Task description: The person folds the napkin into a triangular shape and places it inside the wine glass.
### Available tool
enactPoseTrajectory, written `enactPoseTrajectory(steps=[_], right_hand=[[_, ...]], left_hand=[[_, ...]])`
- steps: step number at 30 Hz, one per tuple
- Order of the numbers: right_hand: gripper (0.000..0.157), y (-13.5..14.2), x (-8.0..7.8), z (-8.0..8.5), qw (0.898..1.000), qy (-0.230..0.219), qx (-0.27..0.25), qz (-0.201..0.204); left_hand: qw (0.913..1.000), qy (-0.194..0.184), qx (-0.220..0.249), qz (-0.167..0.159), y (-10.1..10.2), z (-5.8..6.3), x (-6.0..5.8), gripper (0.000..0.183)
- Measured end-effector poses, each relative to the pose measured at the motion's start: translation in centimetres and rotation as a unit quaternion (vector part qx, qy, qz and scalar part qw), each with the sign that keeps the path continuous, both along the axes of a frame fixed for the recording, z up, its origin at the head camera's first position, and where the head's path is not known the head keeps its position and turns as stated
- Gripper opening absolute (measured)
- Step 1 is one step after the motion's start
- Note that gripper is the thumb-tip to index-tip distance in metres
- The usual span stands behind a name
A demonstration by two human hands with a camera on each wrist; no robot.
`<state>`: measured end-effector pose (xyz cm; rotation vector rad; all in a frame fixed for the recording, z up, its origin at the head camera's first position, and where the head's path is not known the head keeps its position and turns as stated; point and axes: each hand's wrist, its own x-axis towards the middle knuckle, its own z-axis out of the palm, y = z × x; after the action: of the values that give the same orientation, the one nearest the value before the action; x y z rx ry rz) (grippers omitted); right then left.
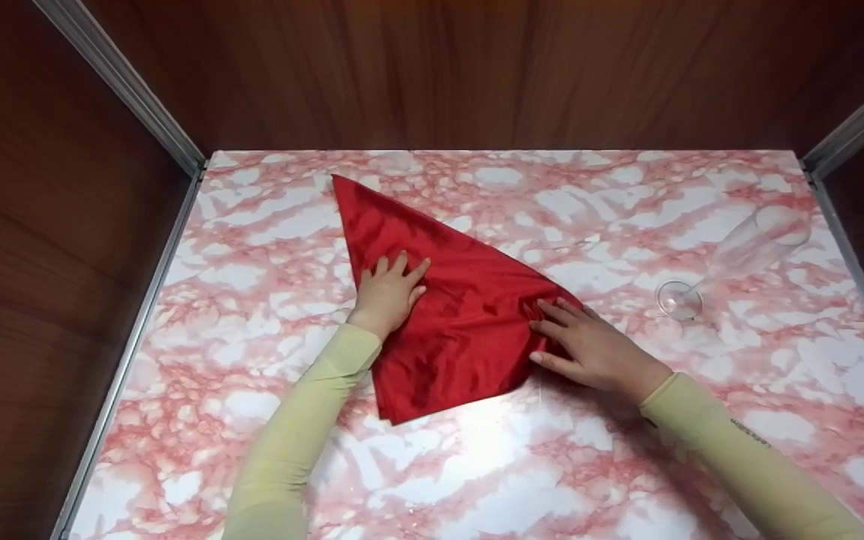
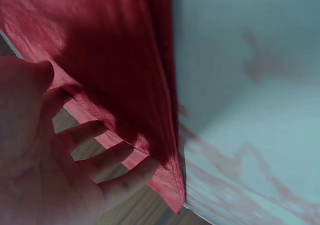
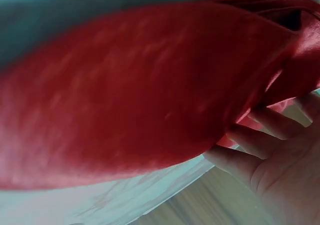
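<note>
A red satin-like cloth, folded into layers, lies creased on the table, one pointed corner towards the back left. My left hand rests on its left side with the fingers spread. In the left wrist view, the fingers of that hand lie against the cloth. At the cloth's right end, my right hand touches the fabric with extended fingers, beside a small bunched fold. Its fingertips also meet the cloth in the right wrist view. What lies under the palms is hidden.
To the right, a clear stemmed glass lies on its side, its round foot nearer the cloth. The pink-and-white marbled table is bordered by brown wood-look panels at the back and sides, with metal rails along the edges.
</note>
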<state>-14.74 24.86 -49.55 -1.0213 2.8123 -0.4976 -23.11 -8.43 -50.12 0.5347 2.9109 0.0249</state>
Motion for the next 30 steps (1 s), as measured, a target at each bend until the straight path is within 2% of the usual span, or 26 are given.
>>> enactPoseTrajectory(steps=[6,15,24,30], right_hand=[[0.057,0.3,-1.2,0.2,1.000,0.003,0.005,-0.014],[0.058,0.9,-3.0,0.1,0.999,-0.006,0.012,-0.037],[0.063,1.1,-5.0,-0.3,0.997,-0.012,0.020,-0.079],[0.062,1.1,-5.6,-0.3,0.994,-0.022,0.018,-0.101]], left_hand=[[1.0000,0.001,0.000,0.006,-0.2,0.2,0.6,0.060],[0.9998,0.017,-0.002,0.004,-0.3,0.2,2.3,0.068],[0.9994,0.023,-0.003,0.024,0.7,0.1,4.0,0.071],[0.9988,0.040,-0.005,0.029,1.2,0.3,5.1,0.074]])
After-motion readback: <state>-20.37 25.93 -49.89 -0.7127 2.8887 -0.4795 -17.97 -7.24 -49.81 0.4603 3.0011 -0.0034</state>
